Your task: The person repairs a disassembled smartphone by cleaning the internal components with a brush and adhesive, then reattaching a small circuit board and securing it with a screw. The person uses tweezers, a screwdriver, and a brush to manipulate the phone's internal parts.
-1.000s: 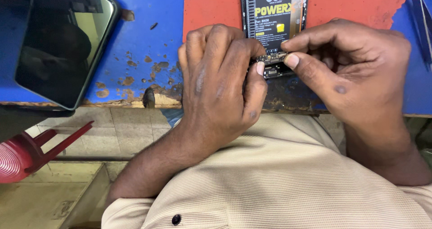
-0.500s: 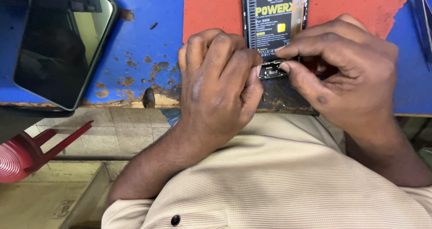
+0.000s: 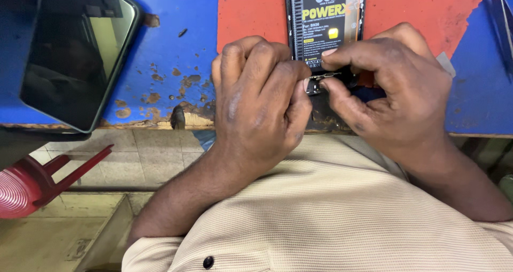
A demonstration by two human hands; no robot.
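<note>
- While only the head view is on offer, it looks straight down on both hands working at the near edge of a worn blue-painted surface (image 3: 176, 53) with rust-brown chips.
- An opened black phone with its back cover off and a black, yellow-lettered battery (image 3: 326, 23) showing lies on a red mat (image 3: 251, 31); its long axis runs near to far, bottom end toward the person.
- Curled into a loose fist, the left hand (image 3: 259, 106) presses against the phone's near left corner; its grip is clenched, though what it pinches, if anything, is hidden.
- Thumb and forefinger of the right hand (image 3: 395, 90) are closed on a small thin metal part (image 3: 325, 75) at the phone's bottom end.
- Against half a second ago, the right hand has drawn slightly right and the metal part now shows between the fingertips, lying roughly left to right across the phone; I judge the work to sit at the bottom connector area.
- Far left, a second dark glossy phone (image 3: 80, 53) lies screen up, overhanging the edge.
- Below it, a red plastic stool (image 3: 37, 181) stands on the tiled floor.
</note>
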